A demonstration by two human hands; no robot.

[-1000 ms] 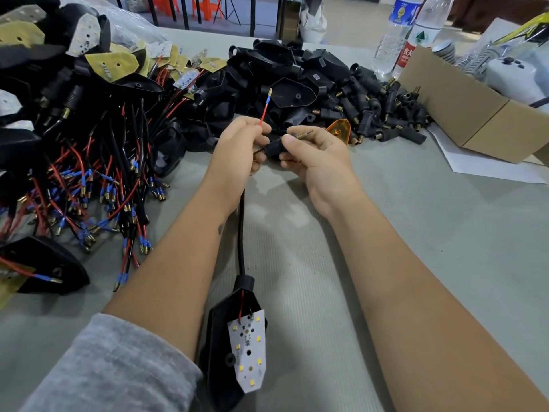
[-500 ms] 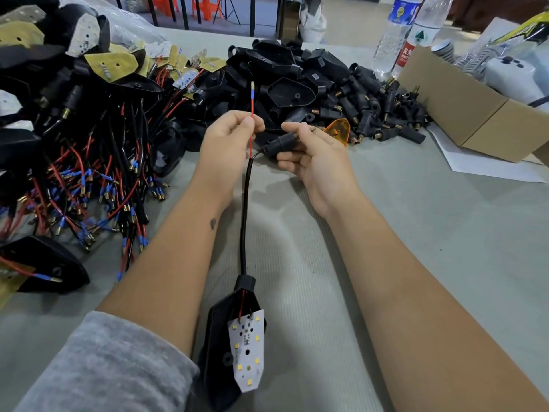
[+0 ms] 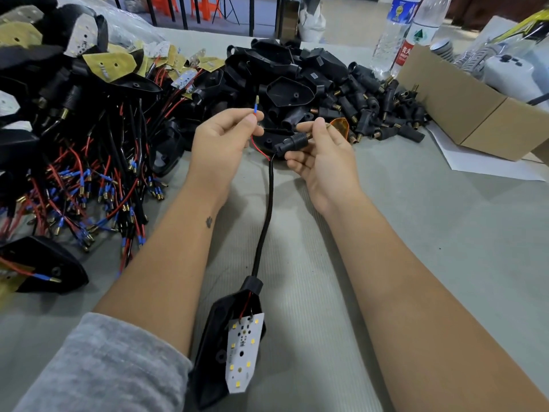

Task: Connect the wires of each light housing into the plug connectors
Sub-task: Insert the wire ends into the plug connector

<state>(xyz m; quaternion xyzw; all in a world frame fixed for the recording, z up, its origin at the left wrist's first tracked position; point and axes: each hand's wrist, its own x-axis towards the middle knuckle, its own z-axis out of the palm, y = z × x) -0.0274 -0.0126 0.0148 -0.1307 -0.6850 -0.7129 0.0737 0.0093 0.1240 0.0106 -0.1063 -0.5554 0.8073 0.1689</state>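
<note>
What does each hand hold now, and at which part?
The left hand pinches the thin red wire just below its blue-sleeved terminal. The right hand holds the black plug connector around its body.

Black plastic light housing (image 3: pixel 218 346) with white LED board (image 3: pixel 244 350), flat on grey table, near edge. Black sheathed cable (image 3: pixel 265 221) up to black cylindrical plug connector (image 3: pixel 292 142), held aloft, brass threaded end rightward. Thin red wire (image 3: pixel 256 141) with blue-sleeved brass terminal (image 3: pixel 256 104), upright, apart from connector.

Bare grey ribbed worktop (image 3: pixel 445 233) lies open on the right, bounded by a brown cardboard box (image 3: pixel 463 108). A tangle of red and black wires (image 3: pixel 89 179) crowds the left; a heap of black plastic connectors (image 3: pixel 371 105) blocks the far side.
</note>
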